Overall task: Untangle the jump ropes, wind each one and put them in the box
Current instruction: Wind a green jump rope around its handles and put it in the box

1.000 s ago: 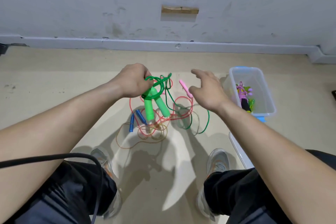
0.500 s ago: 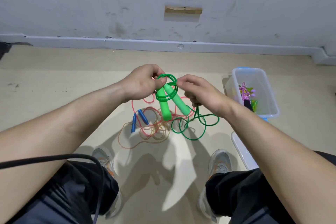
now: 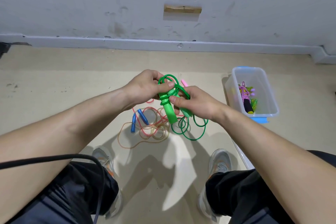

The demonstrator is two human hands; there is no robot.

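Observation:
My left hand (image 3: 145, 85) grips the tops of the two green jump rope handles (image 3: 170, 112) and a loop of green cord above them. My right hand (image 3: 192, 102) pinches the green cord where it wraps round the handles. The rest of the green cord (image 3: 190, 129) hangs down onto the floor in loops. Below lies a tangle of orange-pink rope with two blue handles (image 3: 141, 119). A pink handle (image 3: 184, 82) pokes out behind my hands. The clear box (image 3: 272, 111) with blue trim stands at the right, holding a wound purple rope (image 3: 244, 94) with a dark handle.
The wall and grey skirting (image 3: 163, 43) run across the far side. My two shoes (image 3: 104, 158) and knees frame the near floor. A black cable (image 3: 54, 158) crosses my left arm. A white lid edge (image 3: 240, 152) lies by my right leg.
My right hand reached in from open air and took hold of the green cord. Both hands came together at the handles, and the cord now wraps round them.

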